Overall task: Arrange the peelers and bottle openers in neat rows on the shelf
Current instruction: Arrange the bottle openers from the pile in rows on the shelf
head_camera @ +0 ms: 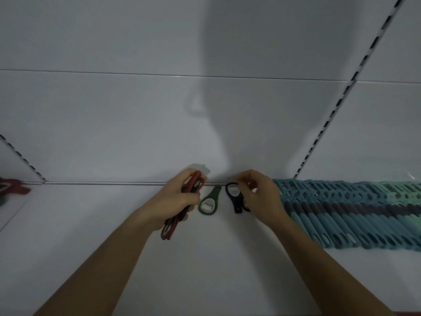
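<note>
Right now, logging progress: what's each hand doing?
Left hand: closed on a bundle of red bottle openers.
Right hand: fingers pinching the black bottle opener.

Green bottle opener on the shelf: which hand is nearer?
Left. The left hand, gripping a bunch of red openers, sits right beside the green bottle opener. The right hand, holding a black opener, is farther off.

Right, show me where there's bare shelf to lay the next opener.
Free: the white shelf left of the left hand, up to the red items at the far edge; also the front strip. Crowded: right of the right hand, where the teal peelers lie packed; green opener between the hands.
</note>
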Demonstrator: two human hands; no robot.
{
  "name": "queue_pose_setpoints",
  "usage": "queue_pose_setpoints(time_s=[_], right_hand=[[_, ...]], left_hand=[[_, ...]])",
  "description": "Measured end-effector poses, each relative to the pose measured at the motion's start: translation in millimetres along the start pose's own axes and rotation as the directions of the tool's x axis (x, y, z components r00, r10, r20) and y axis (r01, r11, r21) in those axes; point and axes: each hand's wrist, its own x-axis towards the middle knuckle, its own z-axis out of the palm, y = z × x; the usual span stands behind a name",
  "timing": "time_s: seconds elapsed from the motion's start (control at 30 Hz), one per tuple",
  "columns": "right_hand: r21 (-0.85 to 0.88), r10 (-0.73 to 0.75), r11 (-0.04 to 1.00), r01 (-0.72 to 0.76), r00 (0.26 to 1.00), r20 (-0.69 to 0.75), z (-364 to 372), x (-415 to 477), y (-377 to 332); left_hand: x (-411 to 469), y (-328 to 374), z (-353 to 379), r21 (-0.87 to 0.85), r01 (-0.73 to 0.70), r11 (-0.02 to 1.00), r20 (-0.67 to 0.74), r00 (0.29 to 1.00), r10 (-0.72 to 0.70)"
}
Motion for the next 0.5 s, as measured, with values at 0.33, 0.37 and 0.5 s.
queue_pose_setpoints(time_s=[0.33,0.37,0.5], right_hand=[[-0.425,-0.044,0.893,0.149,0.968,0.248,-16,-19,23],[-0.437,-0.024,0.888,0.141,0.965,0.261,-15,-20,25],[-0.429,-0.005,0.894,0.125,0.963,0.269,-14,-21,32]], left_hand=[[31,-24,-10,0.793,-0.456,0.405,0.293,0.867,0.402],[33,-25,-12,0.786,-0.46,0.413,0.301,0.868,0.394],[42,-30,0,0.801,-0.439,0.406,0.255,0.865,0.433]])
